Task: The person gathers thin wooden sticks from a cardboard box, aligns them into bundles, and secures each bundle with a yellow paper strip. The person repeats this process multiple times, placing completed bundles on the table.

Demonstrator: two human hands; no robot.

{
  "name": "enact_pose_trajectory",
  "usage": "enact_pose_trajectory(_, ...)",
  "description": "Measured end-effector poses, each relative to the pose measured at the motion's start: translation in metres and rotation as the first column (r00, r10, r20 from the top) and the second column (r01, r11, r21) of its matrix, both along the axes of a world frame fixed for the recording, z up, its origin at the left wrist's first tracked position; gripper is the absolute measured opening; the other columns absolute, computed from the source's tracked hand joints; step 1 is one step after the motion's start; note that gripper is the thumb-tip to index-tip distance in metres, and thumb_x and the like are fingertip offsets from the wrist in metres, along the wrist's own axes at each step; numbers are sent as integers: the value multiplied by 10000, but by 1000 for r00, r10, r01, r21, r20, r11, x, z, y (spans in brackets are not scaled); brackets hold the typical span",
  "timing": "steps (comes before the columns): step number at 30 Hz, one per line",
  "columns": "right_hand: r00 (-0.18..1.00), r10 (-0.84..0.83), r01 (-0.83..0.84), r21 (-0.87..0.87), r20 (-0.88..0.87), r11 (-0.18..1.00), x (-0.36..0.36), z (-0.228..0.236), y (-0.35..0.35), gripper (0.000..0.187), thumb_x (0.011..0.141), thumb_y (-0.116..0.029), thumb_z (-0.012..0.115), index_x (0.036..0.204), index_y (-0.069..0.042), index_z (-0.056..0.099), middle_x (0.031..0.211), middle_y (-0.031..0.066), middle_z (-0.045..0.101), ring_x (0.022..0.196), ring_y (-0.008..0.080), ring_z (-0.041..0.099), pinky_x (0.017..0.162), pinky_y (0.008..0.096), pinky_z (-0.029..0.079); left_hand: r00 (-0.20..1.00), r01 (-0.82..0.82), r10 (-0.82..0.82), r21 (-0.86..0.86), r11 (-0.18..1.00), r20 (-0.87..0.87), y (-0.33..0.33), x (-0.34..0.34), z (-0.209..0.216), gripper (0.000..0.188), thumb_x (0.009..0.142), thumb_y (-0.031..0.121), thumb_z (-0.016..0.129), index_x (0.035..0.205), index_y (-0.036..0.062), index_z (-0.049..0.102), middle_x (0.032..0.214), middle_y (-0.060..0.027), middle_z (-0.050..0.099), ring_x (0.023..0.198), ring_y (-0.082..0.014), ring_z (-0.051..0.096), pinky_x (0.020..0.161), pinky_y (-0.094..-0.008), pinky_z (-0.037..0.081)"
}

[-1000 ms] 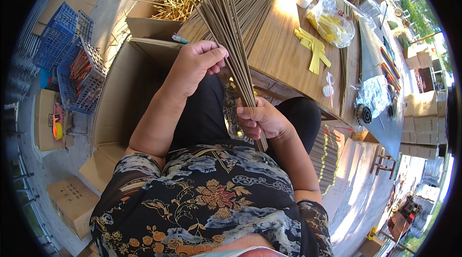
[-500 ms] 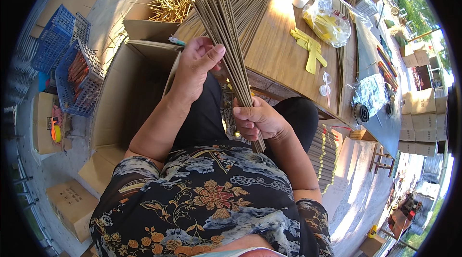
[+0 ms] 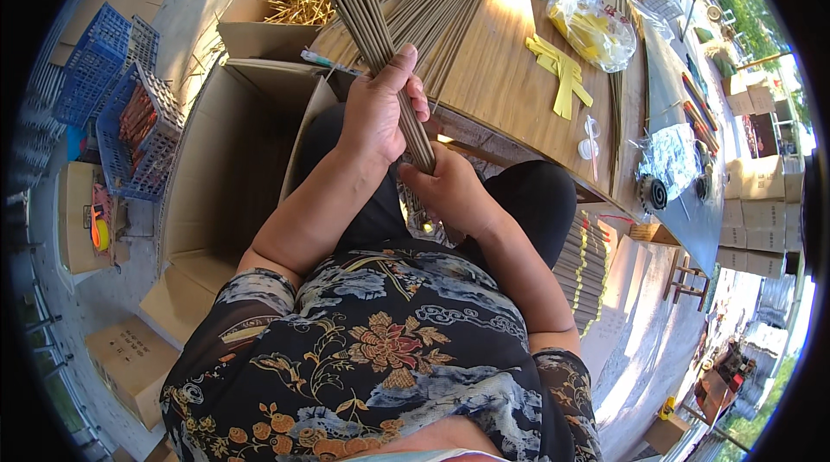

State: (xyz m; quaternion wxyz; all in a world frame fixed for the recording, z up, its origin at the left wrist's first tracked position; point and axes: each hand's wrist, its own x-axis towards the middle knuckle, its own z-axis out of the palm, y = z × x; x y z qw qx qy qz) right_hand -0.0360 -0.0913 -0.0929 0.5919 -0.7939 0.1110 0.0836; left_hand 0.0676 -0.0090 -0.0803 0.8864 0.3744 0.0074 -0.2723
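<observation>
A bundle of thin brown incense sticks [image 3: 361, 17] slants up over my lap, its top end leaning to the left. My left hand [image 3: 378, 109] is wrapped round the middle of it, thumb lying along the sticks. Lower down, my right hand [image 3: 456, 192] closes round the bottom end and hides it. Behind the bundle, more loose sticks [image 3: 450, 17] lie fanned out on the wooden table [image 3: 493, 90]. Yellow strips [image 3: 560, 77] lie on the table to the right, beside a clear plastic bag [image 3: 595, 25] holding more yellow pieces.
An open cardboard box [image 3: 233, 142] stands left of my legs. Behind it, another box [image 3: 268, 37] holds many loose sticks. Blue crates [image 3: 138, 146] are at far left. Bundles with yellow bands [image 3: 577, 267] lie below the table's right side. A person sits beyond the table.
The sticks are drawn into a tighter bundle and sit a little further left. My left hand has moved down and now wraps round them; my right hand has come up close to it.
</observation>
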Motion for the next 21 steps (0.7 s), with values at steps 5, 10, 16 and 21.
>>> enact_pose_trajectory(5, 995, 25, -11, -151, 93, 989, 1, -3, 2, 258, 809, -222, 582, 803, 2, 454, 546, 91, 514, 433, 179, 513, 419, 294, 406, 999, 13, -12, -31, 999, 36, 7, 18, 8, 252, 820, 280, 613, 690, 133, 454, 537, 35, 443, 458, -76, 421, 452, -221, 351)
enact_pose_trajectory(10, 964, 141, -67, 303, -226, 951, 2, 20, -3, 294, 813, -227, 573, 781, 38, 450, 581, 189, 527, 534, 316, 548, 549, 386, 446, 993, 115, -111, -149, 982, 34, 7, 30, 5, 250, 832, 288, 596, 703, 135, 446, 536, 36, 427, 457, -76, 412, 440, -219, 335)
enact_pose_trajectory(16, 996, -39, 65, -342, 83, 938, 9, -1, 5, 277, 822, -215, 547, 807, 50, 469, 665, 226, 560, 639, 337, 588, 597, 394, 451, 997, -52, 51, 15, 999, 59, 3, 28, 6, 252, 833, 294, 594, 705, 131, 450, 547, 29, 435, 464, -78, 423, 445, -213, 342)
enact_pose_trajectory(21, 999, -46, 47, -115, 18, 992, 10, -2, 2, 235, 802, -206, 583, 791, 0, 470, 543, 31, 496, 434, 108, 486, 416, 277, 381, 990, 136, -138, -97, 986, -16, 0, 2, -4, 286, 785, 287, 656, 652, 123, 463, 535, 13, 459, 445, -102, 439, 441, -241, 376)
